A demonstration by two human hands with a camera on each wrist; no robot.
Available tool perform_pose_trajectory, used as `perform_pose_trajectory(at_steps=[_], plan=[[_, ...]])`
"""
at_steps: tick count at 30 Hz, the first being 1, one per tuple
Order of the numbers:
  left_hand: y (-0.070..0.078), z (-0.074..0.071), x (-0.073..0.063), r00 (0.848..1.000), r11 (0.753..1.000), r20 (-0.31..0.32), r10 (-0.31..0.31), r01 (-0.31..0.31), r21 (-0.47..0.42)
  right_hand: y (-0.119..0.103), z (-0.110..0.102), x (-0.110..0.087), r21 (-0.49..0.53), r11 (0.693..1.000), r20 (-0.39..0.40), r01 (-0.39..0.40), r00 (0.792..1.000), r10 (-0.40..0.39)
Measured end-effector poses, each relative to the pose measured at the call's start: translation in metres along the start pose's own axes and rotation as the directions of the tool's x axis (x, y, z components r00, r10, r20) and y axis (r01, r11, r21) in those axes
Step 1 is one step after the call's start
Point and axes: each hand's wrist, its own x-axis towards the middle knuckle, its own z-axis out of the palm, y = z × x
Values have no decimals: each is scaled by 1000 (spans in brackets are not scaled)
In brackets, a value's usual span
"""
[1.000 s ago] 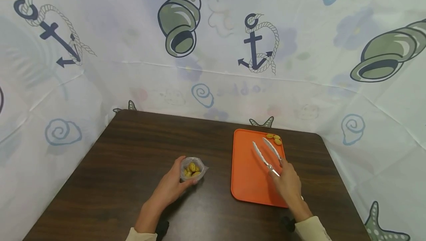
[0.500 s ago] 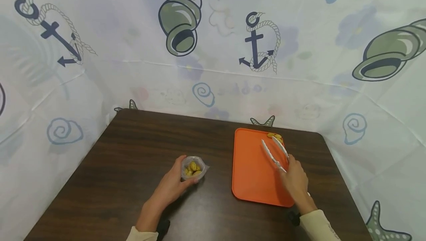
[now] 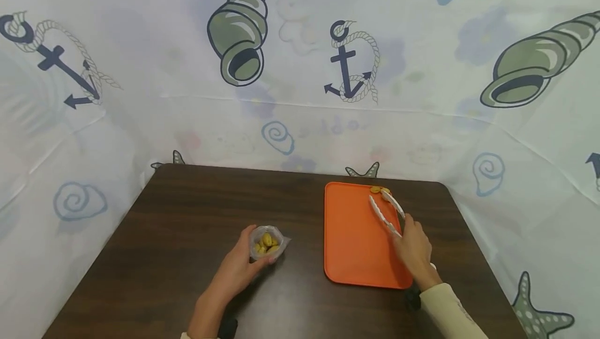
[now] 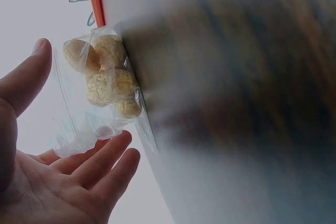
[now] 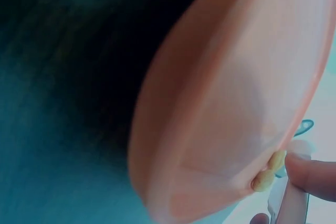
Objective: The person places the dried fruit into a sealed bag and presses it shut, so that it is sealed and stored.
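My left hand point(image 3: 241, 266) curves its thumb and fingers around a clear plastic bag point(image 3: 283, 248), which stands with its mouth open. Several small yellow-brown, rounded pieces point(image 3: 266, 240) lie inside it; their rough surface shows through the film in the left wrist view. Metal tongs point(image 3: 384, 219) are gripped in my right hand point(image 3: 413, 248) above the orange tray point(image 3: 356, 245). The arms of the tongs stand apart, one tip overlapping the similar pieces point(image 3: 375, 189) in the tray's far right corner. Two of those pieces point(image 5: 263, 180) show beside my thumb in the right wrist view.
The dark wooden table point(image 3: 197, 209) carries the tray on its right side, with the bag left of it. A white cloth point(image 3: 187, 58) printed with shells and anchors hangs around the back and sides.
My right hand has carried the tongs rightward, toward the pieces in the tray's far corner. The left hand keeps its place around the bag. The head view has shifted slightly.
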Motion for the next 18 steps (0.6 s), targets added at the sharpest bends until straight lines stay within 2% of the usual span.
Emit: perform_pose_trajectory(at_steps=[9, 18], plan=[[-2, -1, -1, 1000, 1000, 0, -9, 9, -6, -1, -4, 6, -16, 1000, -38, -7, 999, 6], [-2, -1, 0, 1000, 1000, -13, -6, 6, 8, 5, -4, 9, -57, 998, -18, -20, 1000, 19]])
